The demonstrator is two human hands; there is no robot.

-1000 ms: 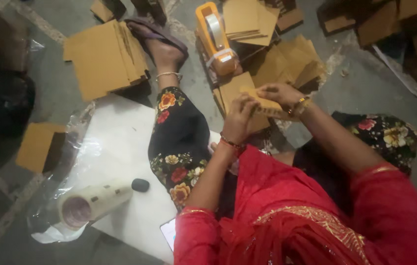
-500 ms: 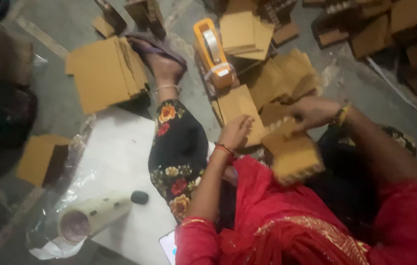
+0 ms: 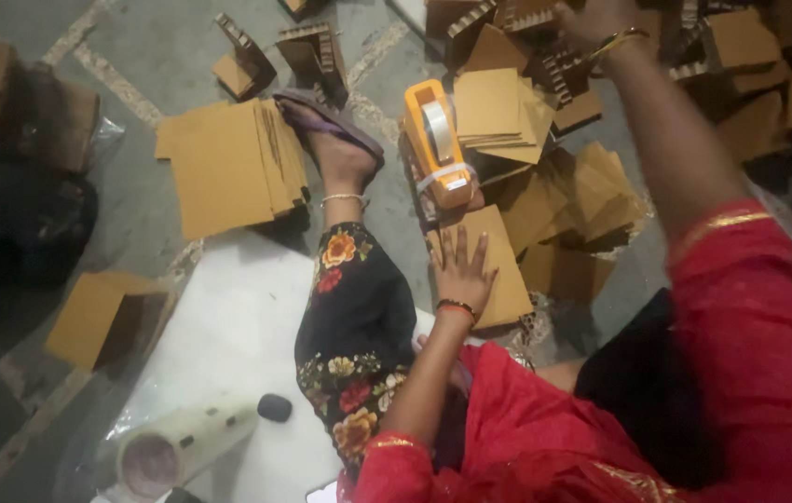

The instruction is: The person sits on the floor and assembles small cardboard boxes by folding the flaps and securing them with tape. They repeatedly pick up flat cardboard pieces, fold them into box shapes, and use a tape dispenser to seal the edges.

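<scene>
My left hand (image 3: 461, 270) lies flat, fingers spread, on a brown cardboard sheet (image 3: 506, 289) on the floor in front of me. My right hand (image 3: 598, 19) is stretched far up to the top edge of the view, at a pile of folded cardboard boxes (image 3: 741, 47); its fingers are cut off by the frame edge, so I cannot tell if it holds anything. An orange tape dispenser (image 3: 438, 140) stands just beyond my left hand. More flat sheets (image 3: 582, 200) lie to the right of it.
My leg in floral fabric ends in a sandalled foot (image 3: 335, 154) beside a stack of flat cardboard (image 3: 228, 168). A white sheet (image 3: 228, 326) carries a plastic-wrapped roll (image 3: 182, 442) and a small dark lump (image 3: 275, 407). An open box (image 3: 102, 317) sits at the left.
My right hand carried a folded box away from my lap and reached up to the far pile. My left hand dropped flat onto the cardboard sheet.
</scene>
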